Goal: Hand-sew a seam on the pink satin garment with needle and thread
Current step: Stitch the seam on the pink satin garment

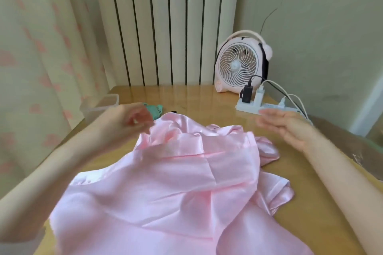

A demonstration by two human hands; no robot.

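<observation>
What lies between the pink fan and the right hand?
Head view: a white power strip with chargers plugged in, between fan and right hand.

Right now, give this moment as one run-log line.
pink garment: lying on table | left hand: curled at far edge, blurred, grip unclear | right hand: open, over table

We count one garment, one fan, one power strip bearing three plugs, one box at the desk's left edge.
</observation>
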